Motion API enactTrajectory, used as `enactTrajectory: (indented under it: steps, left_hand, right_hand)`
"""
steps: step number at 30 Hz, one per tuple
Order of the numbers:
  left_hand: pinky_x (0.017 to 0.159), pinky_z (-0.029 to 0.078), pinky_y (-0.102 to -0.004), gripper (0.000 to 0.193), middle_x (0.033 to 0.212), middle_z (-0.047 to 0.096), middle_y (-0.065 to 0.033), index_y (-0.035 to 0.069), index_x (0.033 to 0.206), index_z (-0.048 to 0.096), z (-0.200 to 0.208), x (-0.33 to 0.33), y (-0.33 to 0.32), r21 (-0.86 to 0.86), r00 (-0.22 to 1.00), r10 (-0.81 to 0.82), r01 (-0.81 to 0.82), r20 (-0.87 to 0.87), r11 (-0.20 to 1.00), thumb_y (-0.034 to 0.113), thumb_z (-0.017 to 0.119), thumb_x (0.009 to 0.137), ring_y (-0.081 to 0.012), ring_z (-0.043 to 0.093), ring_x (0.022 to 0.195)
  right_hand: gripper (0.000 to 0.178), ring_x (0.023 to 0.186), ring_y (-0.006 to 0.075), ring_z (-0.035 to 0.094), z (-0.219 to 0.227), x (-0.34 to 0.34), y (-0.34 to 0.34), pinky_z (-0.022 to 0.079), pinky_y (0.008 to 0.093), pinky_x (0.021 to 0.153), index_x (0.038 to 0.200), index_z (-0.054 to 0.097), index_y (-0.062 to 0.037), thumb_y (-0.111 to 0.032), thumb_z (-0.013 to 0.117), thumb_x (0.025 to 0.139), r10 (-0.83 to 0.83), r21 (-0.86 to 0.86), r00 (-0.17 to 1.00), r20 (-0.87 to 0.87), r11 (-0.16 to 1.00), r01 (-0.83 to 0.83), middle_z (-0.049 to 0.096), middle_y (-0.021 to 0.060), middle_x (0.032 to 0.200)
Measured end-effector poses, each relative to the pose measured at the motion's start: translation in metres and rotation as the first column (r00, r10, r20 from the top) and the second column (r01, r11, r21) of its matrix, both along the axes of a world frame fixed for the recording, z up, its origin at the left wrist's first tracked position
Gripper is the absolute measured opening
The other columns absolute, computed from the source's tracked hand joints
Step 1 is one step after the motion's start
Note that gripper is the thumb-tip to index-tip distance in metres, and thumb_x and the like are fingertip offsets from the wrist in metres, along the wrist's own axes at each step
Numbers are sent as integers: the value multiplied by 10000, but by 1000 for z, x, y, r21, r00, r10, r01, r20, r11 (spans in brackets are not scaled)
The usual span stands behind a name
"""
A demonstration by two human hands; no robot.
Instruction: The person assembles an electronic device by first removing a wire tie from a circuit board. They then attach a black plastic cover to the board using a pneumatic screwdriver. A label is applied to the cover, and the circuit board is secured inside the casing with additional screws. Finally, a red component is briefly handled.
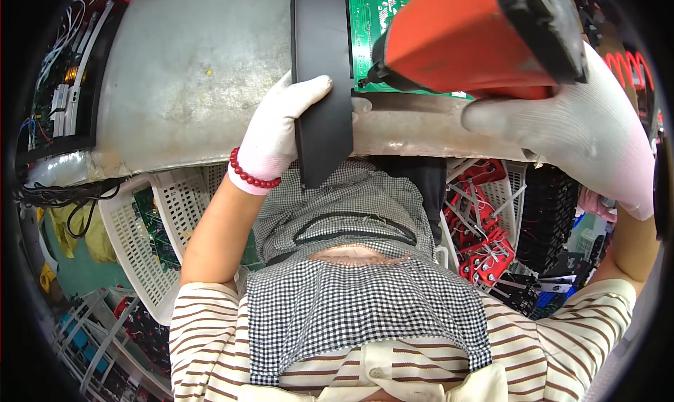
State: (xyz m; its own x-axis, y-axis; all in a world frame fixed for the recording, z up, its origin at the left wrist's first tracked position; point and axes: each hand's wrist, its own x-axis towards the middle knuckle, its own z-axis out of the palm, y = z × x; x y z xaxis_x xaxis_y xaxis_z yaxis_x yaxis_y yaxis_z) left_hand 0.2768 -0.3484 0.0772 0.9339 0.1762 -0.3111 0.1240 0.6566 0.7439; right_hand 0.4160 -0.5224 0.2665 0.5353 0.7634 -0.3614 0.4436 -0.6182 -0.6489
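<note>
My left hand (281,121), in a white glove with a red bead bracelet at the wrist, grips a long black panel (321,51). Its thumb lies on the panel's face, and a fingertip shows past the far side. White-gloved too, my right hand (562,121) is closed around a red and black power screwdriver (456,41). The tool's dark nose points left, down at the near corner of a green circuit board (361,30). Whether the tip touches a screw there, I cannot tell. The tool body covers much of the board, and the right fingers are partly hidden behind it.
A metal worktop (196,58) stretches ahead. At its left stands an open black housing (67,79) with wires and boards. White plastic baskets (140,240) hang below the edge; red parts (484,226) fill one at right. A red coiled hose (628,69) is at far right.
</note>
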Motion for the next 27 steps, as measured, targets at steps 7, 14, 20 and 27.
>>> enactTrajectory:
  steps: [7, 14, 20, 27]
  left_hand:
    - [741, 560, -308, 357, 987, 691, -182, -69, 1152, 583, 9, 5, -10, -44, 999, 31, -32, -25, 999, 209, 544, 931, -210, 681, 822]
    - [757, 550, -314, 371, 962, 687, -188, -77, 1139, 579, 28, -2, -10, 55, 988, 107, -101, -113, 993, 226, 532, 930, -209, 674, 825]
    - [720, 543, -336, 262, 903, 692, -173, -55, 969, 650, 37, -16, 16, 37, 960, 212, -208, -182, 977, 181, 610, 864, -255, 675, 769]
    - [602, 463, -290, 183, 780, 636, -101, 16, 874, 619, 41, -70, 93, 291, 814, 541, -476, -212, 830, 198, 633, 878, -194, 584, 640]
  right_hand:
    - [359, 844, 156, 646, 17, 2, -32, 515, 292, 795, 1071, 647, -26, -101, 768, 741, 70, -80, 968, 243, 995, -52, 687, 60, 964]
    - [355, 675, 86, 583, 18, 23, -52, 475, 282, 583, 1022, 650, 21, -200, 758, 766, -329, 211, 942, -75, 918, 337, 653, 47, 821]
    - [281, 515, 79, 539, -82, 96, -125, 431, 205, 446, 1091, 588, -89, -300, 648, 916, -568, 352, 687, -454, 594, 723, 667, 74, 833]
    - [251, 547, 116, 537, -160, 113, -178, 445, 236, 489, 952, 586, -95, -331, 659, 904, -493, 119, 234, -838, 254, 960, 568, 21, 729]
